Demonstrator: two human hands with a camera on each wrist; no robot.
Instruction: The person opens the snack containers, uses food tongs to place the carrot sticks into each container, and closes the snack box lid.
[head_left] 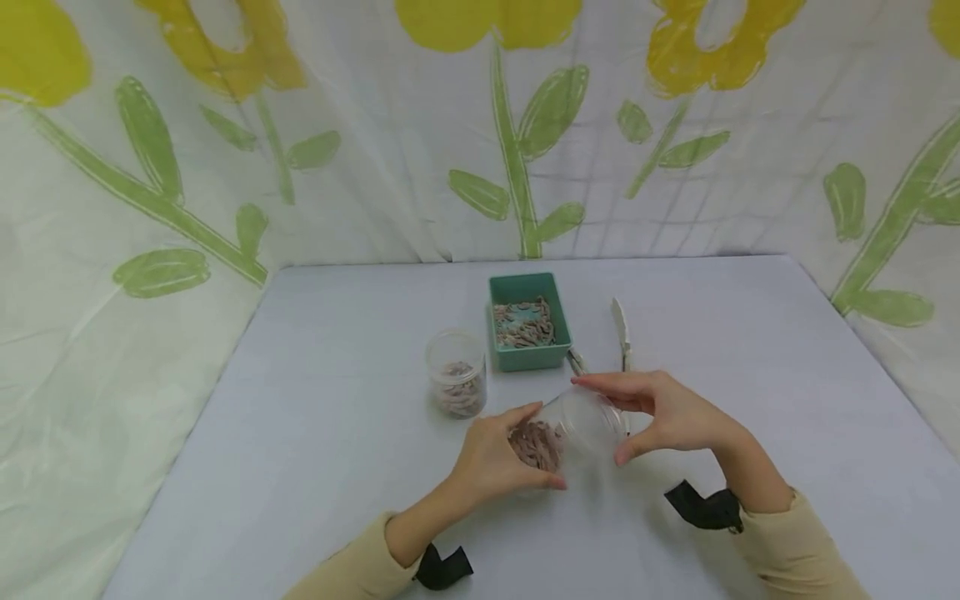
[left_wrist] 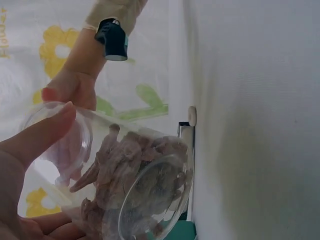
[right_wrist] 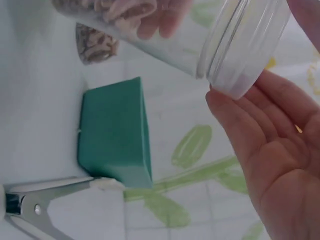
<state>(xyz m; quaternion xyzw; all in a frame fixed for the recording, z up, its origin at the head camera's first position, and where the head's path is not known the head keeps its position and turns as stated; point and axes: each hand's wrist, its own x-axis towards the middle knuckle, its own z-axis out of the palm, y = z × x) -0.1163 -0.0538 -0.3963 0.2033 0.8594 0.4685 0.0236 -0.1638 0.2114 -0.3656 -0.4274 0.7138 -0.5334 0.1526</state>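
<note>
My left hand [head_left: 498, 458] grips a clear plastic jar [left_wrist: 150, 142] around its side, thumb and fingers on opposite sides. The jar is tilted, its mouth end up to the right, and brownish-pink strips [head_left: 536, 444] lie bunched toward its base. At that end is a clear screw lid [right_wrist: 250, 45], held by my right hand [head_left: 671, 412] between thumb and fingertips. In the right wrist view, the fingertips [right_wrist: 218, 99] are right at the lid's lower rim. The right palm faces the lid.
A second clear jar [head_left: 456, 375] with similar strips stands behind the left hand. Beyond the held jar sits a green rectangular tray [head_left: 531, 358] with loose strips inside. Spread metal tongs [right_wrist: 50, 197] with pale tips lie just right of it. A flower-printed curtain [head_left: 375, 167] hangs behind the table.
</note>
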